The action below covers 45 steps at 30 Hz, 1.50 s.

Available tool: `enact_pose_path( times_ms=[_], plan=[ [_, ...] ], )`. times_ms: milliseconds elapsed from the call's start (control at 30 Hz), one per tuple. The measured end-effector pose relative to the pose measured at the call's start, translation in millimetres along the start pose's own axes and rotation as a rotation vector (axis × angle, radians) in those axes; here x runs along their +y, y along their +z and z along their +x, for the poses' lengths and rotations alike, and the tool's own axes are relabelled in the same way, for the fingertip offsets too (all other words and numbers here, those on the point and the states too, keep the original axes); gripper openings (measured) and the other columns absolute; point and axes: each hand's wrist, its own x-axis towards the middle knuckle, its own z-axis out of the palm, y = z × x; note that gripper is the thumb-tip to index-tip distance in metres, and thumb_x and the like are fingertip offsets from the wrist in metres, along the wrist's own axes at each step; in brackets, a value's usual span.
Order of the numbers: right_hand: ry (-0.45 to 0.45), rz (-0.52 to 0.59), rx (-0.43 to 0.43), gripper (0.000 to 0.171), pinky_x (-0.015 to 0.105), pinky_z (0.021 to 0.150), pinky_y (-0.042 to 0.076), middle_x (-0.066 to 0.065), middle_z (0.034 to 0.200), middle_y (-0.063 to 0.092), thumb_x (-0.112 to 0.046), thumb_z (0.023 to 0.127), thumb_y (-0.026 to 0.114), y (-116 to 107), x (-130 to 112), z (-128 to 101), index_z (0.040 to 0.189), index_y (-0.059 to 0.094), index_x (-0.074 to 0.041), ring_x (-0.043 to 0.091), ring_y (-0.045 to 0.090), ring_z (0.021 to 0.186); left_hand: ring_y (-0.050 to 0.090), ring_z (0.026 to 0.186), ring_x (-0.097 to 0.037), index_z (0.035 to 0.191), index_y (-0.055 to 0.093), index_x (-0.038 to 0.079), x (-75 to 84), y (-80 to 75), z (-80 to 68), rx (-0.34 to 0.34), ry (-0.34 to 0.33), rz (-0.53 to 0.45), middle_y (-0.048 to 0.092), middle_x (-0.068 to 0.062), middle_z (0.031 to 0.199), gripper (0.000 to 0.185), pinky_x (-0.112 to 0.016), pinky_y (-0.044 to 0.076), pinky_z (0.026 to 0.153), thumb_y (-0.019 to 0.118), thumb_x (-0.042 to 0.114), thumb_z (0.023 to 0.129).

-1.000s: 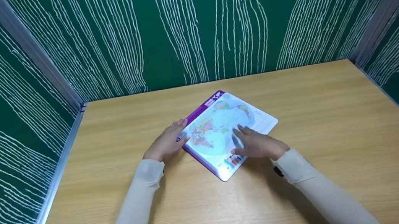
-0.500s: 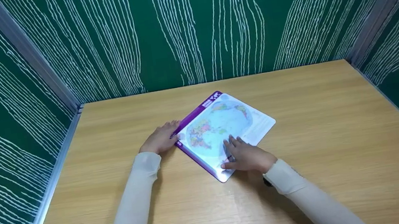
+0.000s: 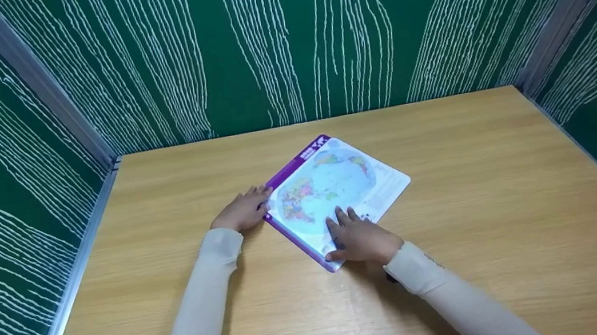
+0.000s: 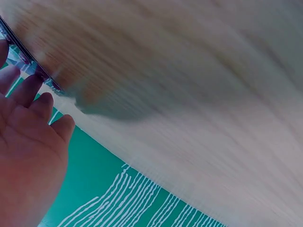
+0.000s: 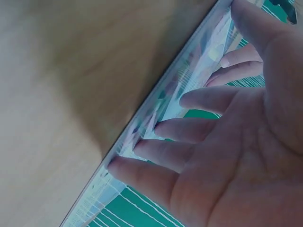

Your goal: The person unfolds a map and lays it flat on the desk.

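Observation:
A thin world map sheet with rounded corners and a purple border lies turned diagonally on the wooden table. My left hand rests at its left corner, fingertips on the purple border; the left wrist view has those fingers against the map's dark edge. Over the near corner, my right hand is spread with fingers straight, hiding part of the lower print. In the right wrist view, its fingertips touch the glossy map face, and fingers of the left hand show beyond.
The wooden table extends around the map on all sides. Green panels with white wavy lines stand at the back and both sides, joined by grey metal posts.
My right hand has slid left and nearer along the map to its near corner. My left hand has drawn back slightly at the left corner. The view shifted a little; the map stays about in place.

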Motion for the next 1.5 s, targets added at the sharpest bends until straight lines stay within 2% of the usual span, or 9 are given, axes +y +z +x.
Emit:
enact_pose_path(
  times_ms=[267,567,733,1067,1333,1500],
  plan=[
    [-0.014,0.000,-0.003,0.083,0.065,0.109,0.027,0.027,0.157,0.014,-0.050,0.090,0.060,1.0,-1.2,-0.9,0.151,0.027,-0.004,0.049,0.015,0.143,0.006,0.151,-0.020,0.152,0.023,0.027,-3.4,3.9,0.0,0.009,0.027,0.027,0.015,0.004,0.161,0.053,-0.043,0.005,0.123,0.037,0.040,0.103],
    [-0.059,-0.002,-0.003,0.083,0.066,0.109,0.026,0.031,0.156,0.015,-0.048,0.091,0.059,-1.7,1.6,-2.4,0.150,0.026,0.000,0.052,0.016,0.142,0.008,0.151,-0.023,0.152,0.024,0.024,-4.1,1.2,-2.0,0.004,0.051,0.090,0.017,0.003,0.161,0.052,-0.046,0.004,0.122,0.036,0.038,0.103],
    [-0.054,0.008,-0.015,0.083,0.066,0.111,0.022,0.027,0.157,0.014,-0.049,0.091,0.058,-1.4,3.9,-1.6,0.151,0.025,-0.003,0.049,0.013,0.144,0.007,0.151,-0.022,0.152,0.023,0.026,-4.7,1.6,-6.0,0.005,0.031,0.064,0.018,0.004,0.161,0.053,-0.046,0.003,0.123,0.037,0.040,0.103],
    [-0.050,0.041,-0.041,0.083,0.062,0.115,0.016,0.020,0.160,0.010,-0.051,0.090,0.058,-2.7,12.5,-2.9,0.153,0.023,-0.010,0.042,0.007,0.147,0.009,0.150,-0.022,0.153,0.023,0.024,-5.7,4.8,-14.3,0.016,0.044,0.068,0.017,0.004,0.161,0.054,-0.047,0.004,0.122,0.036,0.041,0.103],
    [-0.097,0.067,-0.054,0.082,0.060,0.116,0.015,0.019,0.161,0.009,-0.049,0.091,0.060,-6.5,23.0,-3.5,0.153,0.023,-0.010,0.039,0.005,0.148,0.009,0.150,-0.023,0.153,0.021,0.021,-8.4,8.9,-18.7,0.016,0.075,0.124,0.014,0.002,0.161,0.055,-0.048,0.005,0.122,0.033,0.042,0.104],
    [-0.123,0.092,-0.046,0.083,0.061,0.116,0.014,0.019,0.161,0.010,-0.050,0.089,0.061,-7.8,27.2,-1.3,0.152,0.025,-0.009,0.039,0.006,0.148,0.007,0.150,-0.023,0.153,0.021,0.020,-9.6,10.5,-25.2,0.006,0.074,0.099,0.012,0.003,0.161,0.055,-0.049,0.004,0.122,0.033,0.040,0.104]
  ],
)
